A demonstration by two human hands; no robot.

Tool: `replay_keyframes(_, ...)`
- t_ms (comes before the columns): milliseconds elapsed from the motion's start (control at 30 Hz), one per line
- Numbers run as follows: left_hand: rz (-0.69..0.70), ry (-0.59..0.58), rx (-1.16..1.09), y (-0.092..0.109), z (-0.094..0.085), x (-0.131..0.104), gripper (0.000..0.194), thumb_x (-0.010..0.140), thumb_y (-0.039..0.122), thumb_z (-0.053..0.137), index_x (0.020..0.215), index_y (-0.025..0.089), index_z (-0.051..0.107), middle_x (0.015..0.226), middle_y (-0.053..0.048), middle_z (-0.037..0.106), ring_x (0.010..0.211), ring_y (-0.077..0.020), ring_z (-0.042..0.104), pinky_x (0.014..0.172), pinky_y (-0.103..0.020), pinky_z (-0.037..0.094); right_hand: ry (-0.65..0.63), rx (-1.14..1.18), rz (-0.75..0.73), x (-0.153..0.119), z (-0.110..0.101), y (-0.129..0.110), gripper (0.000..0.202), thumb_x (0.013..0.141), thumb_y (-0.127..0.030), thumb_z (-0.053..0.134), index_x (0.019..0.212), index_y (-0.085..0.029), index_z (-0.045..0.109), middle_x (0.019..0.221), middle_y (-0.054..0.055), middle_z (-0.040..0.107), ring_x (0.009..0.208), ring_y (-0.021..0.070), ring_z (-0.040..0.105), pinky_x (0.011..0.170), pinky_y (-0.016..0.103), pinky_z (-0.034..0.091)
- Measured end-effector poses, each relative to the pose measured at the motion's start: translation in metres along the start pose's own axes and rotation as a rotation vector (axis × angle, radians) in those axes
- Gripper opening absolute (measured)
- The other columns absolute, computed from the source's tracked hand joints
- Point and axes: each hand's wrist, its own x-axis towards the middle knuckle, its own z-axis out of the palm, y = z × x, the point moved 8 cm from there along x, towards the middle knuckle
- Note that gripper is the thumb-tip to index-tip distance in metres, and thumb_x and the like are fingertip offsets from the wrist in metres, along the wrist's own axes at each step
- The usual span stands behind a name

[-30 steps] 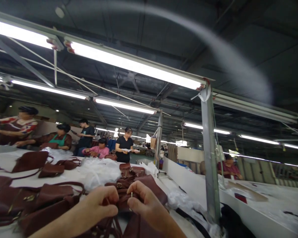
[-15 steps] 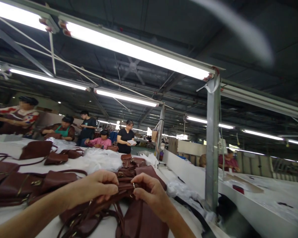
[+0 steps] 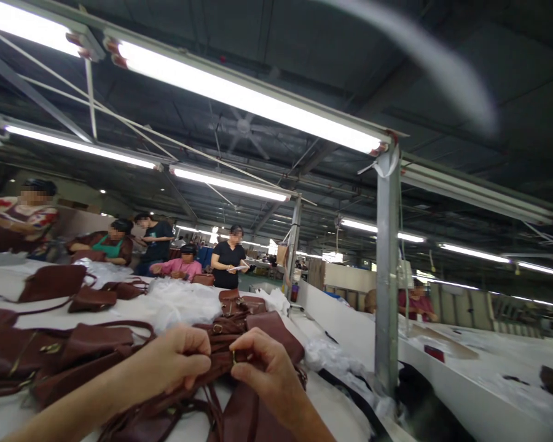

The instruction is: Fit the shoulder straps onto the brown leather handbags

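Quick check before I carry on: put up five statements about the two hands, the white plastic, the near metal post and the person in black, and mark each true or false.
1. The right hand pinches a small gold-coloured metal piece. True.
2. The left hand lies flat with its fingers spread. False: its fingers are curled in.
3. White plastic lies on the table beyond the left hand. True.
4. The near metal post stands to the left of both hands. False: the post stands to their right.
5. The person in black has empty hands. False: that person holds something white, like paper.
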Motion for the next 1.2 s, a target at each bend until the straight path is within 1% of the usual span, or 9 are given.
replay_keyframes(100, 0.041, 0.092, 0.045, 0.002, -0.002, -0.001, 0.013, 0.065, 0.034, 0.049, 0.063, 0.021, 0.051, 0.049, 0.006, 0.050, 0.043, -0.0094, 0.038, 0.043, -0.022, 0.023, -0.020, -0.019, -0.028, 0.001, 0.004, -0.006, 0.021, 0.069, -0.011, 0.075, 0.087, -0.021, 0.075, 0.083, -0.001, 0.061, 0.078, 0.0152, 0.054, 0.070, 0.026, 0.039)
replay_keyframes(267, -0.030, -0.038, -0.130, -0.002, 0.013, -0.002, 0.027, 0.059, 0.047, 0.048, 0.071, 0.022, 0.050, 0.049, 0.006, 0.052, 0.037, -0.0090, 0.033, 0.040, -0.024, 0.018, 0.005, -0.088, -0.012, 0.001, -0.001, -0.006, 0.021, 0.068, -0.010, 0.075, 0.086, -0.021, 0.077, 0.083, 0.000, 0.064, 0.079, 0.0155, 0.056, 0.070, 0.026, 0.040)
replay_keyframes(500, 0.123, 0.162, 0.167, 0.009, 0.009, -0.002, 0.008, 0.065, 0.026, 0.047, 0.059, 0.021, 0.047, 0.057, 0.002, 0.052, 0.058, -0.0145, 0.045, 0.052, -0.026, 0.025, -0.006, -0.044, 0.001, -0.005, 0.012, -0.003, 0.019, 0.067, -0.013, 0.073, 0.084, -0.021, 0.076, 0.081, 0.000, 0.064, 0.076, 0.0155, 0.057, 0.068, 0.025, 0.042)
replay_keyframes(600, 0.037, 0.013, -0.090, -0.011, 0.018, 0.000, 0.016, 0.071, 0.035, 0.052, 0.077, 0.020, 0.056, 0.051, 0.007, 0.048, 0.046, -0.0114, 0.035, 0.046, -0.024, 0.020, 0.060, 0.008, 0.104, -0.007, 0.002, 0.005, 0.024, 0.065, -0.015, 0.076, 0.088, -0.021, 0.072, 0.080, -0.002, 0.067, 0.070, 0.0146, 0.057, 0.066, 0.025, 0.042)
replay_keyframes(767, 0.219, -0.012, -0.285, -0.008, 0.028, -0.003, 0.035, 0.082, 0.034, 0.060, 0.113, 0.020, 0.056, 0.059, 0.010, 0.046, 0.050, -0.0099, 0.034, 0.048, -0.022, 0.023, 0.106, 0.129, 0.138, -0.008, 0.005, 0.012, 0.021, 0.061, -0.016, 0.080, 0.077, -0.019, 0.066, 0.072, -0.004, 0.067, 0.064, 0.0126, 0.055, 0.061, 0.024, 0.040)
replay_keyframes(933, 0.258, 0.003, -0.277, -0.008, 0.035, -0.006, 0.022, 0.086, 0.040, 0.060, 0.081, 0.019, 0.055, 0.059, 0.009, 0.041, 0.053, -0.0100, 0.035, 0.050, -0.023, 0.026, 0.030, 0.093, 0.120, -0.007, 0.014, 0.010, 0.020, 0.063, -0.012, 0.080, 0.079, -0.020, 0.071, 0.076, -0.003, 0.068, 0.069, 0.0138, 0.058, 0.066, 0.024, 0.043)
replay_keyframes(1033, 0.236, -0.009, -0.287, -0.004, 0.031, -0.010, 0.022, 0.078, 0.031, 0.063, 0.097, 0.020, 0.060, 0.077, 0.004, 0.058, 0.070, -0.0151, 0.053, 0.063, -0.023, 0.042, 0.052, -0.024, 0.075, -0.007, 0.008, 0.005, 0.020, 0.063, -0.011, 0.081, 0.078, -0.021, 0.072, 0.079, -0.002, 0.065, 0.072, 0.0144, 0.057, 0.066, 0.025, 0.042)
replay_keyframes(1133, 0.230, 0.034, -0.178, 0.005, 0.028, -0.016, 0.059, 0.068, 0.021, 0.066, 0.126, 0.026, 0.057, 0.100, 0.001, 0.068, 0.097, -0.0232, 0.061, 0.088, -0.030, 0.048, 0.080, -0.071, 0.000, -0.009, 0.008, -0.003, 0.015, 0.064, -0.017, 0.083, 0.074, -0.023, 0.074, 0.084, 0.000, 0.063, 0.078, 0.0161, 0.057, 0.068, 0.026, 0.044)
replay_keyframes(1200, 0.234, 0.103, -0.081, 0.010, 0.027, -0.017, 0.052, 0.071, 0.025, 0.067, 0.123, 0.026, 0.064, 0.102, -0.001, 0.072, 0.097, -0.0257, 0.063, 0.091, -0.032, 0.049, 0.083, 0.038, 0.019, -0.010, 0.011, -0.001, 0.011, 0.069, -0.027, 0.082, 0.075, -0.023, 0.075, 0.086, 0.001, 0.065, 0.083, 0.0178, 0.059, 0.073, 0.028, 0.047)
